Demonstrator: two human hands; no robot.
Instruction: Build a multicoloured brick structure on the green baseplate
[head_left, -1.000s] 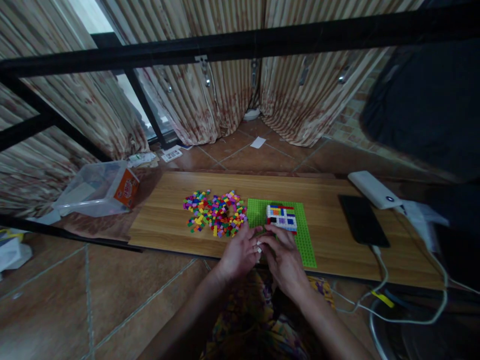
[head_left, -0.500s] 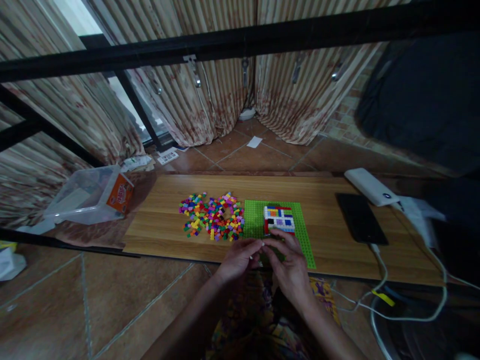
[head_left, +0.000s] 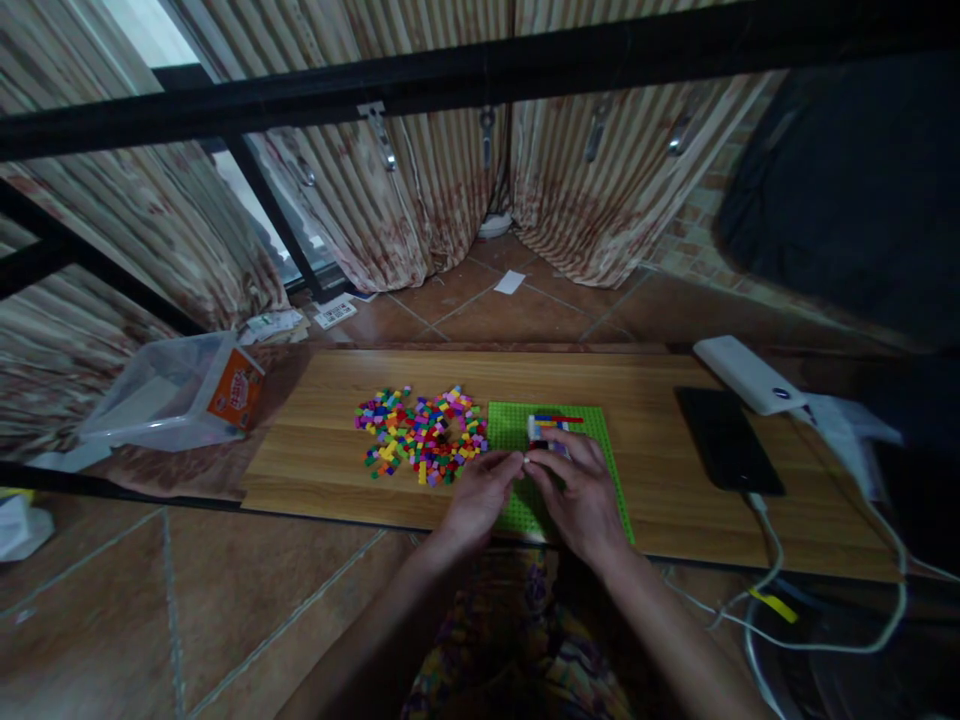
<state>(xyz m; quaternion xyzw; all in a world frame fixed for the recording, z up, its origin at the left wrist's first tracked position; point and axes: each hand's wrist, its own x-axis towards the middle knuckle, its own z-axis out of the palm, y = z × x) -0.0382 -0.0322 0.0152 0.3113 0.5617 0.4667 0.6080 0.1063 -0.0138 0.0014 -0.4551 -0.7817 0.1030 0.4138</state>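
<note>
My left hand and my right hand meet over the front of a green studded baseplate. Their fingers are closed in a pinch, with a small white toy brick showing between the fingertips. On the baseplate sits a low block build of white, red, blue and yellow bricks. My right hand covers most of that build. Left of the baseplate lies a loose pile of small coloured bricks.
The wooden board carries a black phone and a white power bank on the right, with white cables. A clear plastic box with an orange label stands at left. Striped curtains hang behind a dark metal bar.
Both hands have moved slightly up and away from me, over the baseplate. My right hand now hides more of the block build. The pinch stays closed.
</note>
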